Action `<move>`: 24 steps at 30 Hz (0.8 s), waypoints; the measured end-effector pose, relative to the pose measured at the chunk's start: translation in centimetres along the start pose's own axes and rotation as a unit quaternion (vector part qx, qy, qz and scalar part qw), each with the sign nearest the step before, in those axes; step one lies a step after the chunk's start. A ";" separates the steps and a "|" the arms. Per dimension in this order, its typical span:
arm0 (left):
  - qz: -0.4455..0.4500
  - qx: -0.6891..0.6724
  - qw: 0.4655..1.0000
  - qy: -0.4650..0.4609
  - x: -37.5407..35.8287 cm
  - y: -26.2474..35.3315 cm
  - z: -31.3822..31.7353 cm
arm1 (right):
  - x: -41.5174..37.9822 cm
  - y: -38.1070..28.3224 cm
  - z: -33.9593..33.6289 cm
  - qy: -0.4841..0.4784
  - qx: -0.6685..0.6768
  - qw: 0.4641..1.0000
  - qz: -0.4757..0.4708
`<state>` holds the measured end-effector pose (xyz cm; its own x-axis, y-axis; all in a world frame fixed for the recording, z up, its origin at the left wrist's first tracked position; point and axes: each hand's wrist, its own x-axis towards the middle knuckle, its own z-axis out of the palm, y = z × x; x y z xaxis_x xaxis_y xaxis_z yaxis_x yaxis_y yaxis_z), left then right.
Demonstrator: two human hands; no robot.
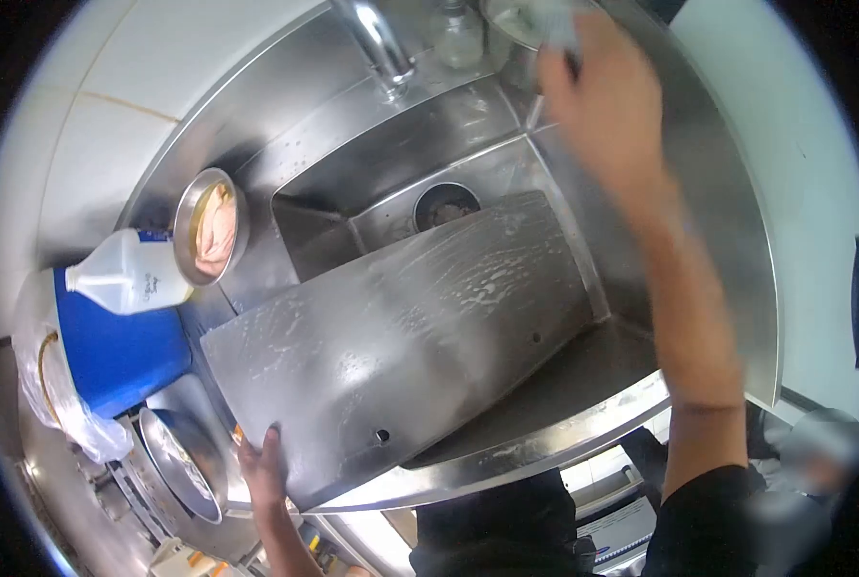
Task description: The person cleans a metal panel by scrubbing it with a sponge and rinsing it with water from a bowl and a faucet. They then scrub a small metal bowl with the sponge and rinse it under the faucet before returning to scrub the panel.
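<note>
A wet, streaked metal panel (401, 327) with small holes along one long edge lies tilted across the sink (372, 183). My left hand (264, 471) grips its lower left corner, with the thumb on top and the other fingers mostly hidden underneath. Over a metal bowl (509, 31) at the sink's far right corner, my right hand (610, 106) is closed and blurred by motion. Something pale and dark shows at its fingertips, too smeared to name. Beside that bowl stands a clear glass or plastic container (458, 38).
A faucet (379, 48) rises behind the sink, above the round drain (446, 204). Left are a metal bowl with pinkish contents (215, 231), a translucent jug (139, 279), a blue bin (126, 356) and another bowl (184, 466). A blurred shape (814, 471) appears at lower right.
</note>
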<state>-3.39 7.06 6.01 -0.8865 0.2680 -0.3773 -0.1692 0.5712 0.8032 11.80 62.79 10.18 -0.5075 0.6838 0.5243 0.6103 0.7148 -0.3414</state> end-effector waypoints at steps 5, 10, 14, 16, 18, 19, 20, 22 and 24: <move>-0.006 0.082 0.997 0.007 0.1 0.2 -0.4 | 13.2 5.5 7.6 -0.287 -0.157 0.941 0.083; -0.019 0.057 0.998 -0.011 0.1 -0.1 0.2 | 11.5 5.8 10.3 -0.371 -0.195 0.906 0.053; -0.047 0.018 0.999 -0.021 -0.1 -0.5 1.1 | 12.3 7.4 11.2 -0.389 -0.249 0.887 -0.023; -0.055 -0.019 0.998 -0.024 0.0 -0.6 1.5 | 14.6 8.4 12.7 -0.433 -0.296 0.844 -0.113; -0.047 -0.040 0.998 -0.029 0.0 -0.3 1.8 | 14.0 6.1 9.5 -0.350 -0.232 0.905 -0.069; -0.045 -0.045 0.998 -0.029 0.0 -0.3 1.8 | 13.2 4.5 6.9 -0.307 -0.198 0.930 -0.045; -0.044 -0.051 0.997 -0.029 0.1 -0.2 1.9 | 12.8 3.8 5.2 -0.248 -0.196 0.948 -0.035; -0.077 -0.011 0.996 -0.032 0.3 0.7 1.7 | 10.3 2.9 2.9 -0.126 -0.124 0.983 -0.058; -0.080 -0.037 0.996 -0.031 0.7 0.6 1.7 | 6.9 2.9 1.4 -0.089 -0.014 0.991 -0.103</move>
<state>-3.32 8.95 5.46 -0.8178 0.2264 -0.5291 -0.3398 0.5520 0.7615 9.21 69.75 11.69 -0.7203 0.5415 0.4336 0.4990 0.8386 -0.2183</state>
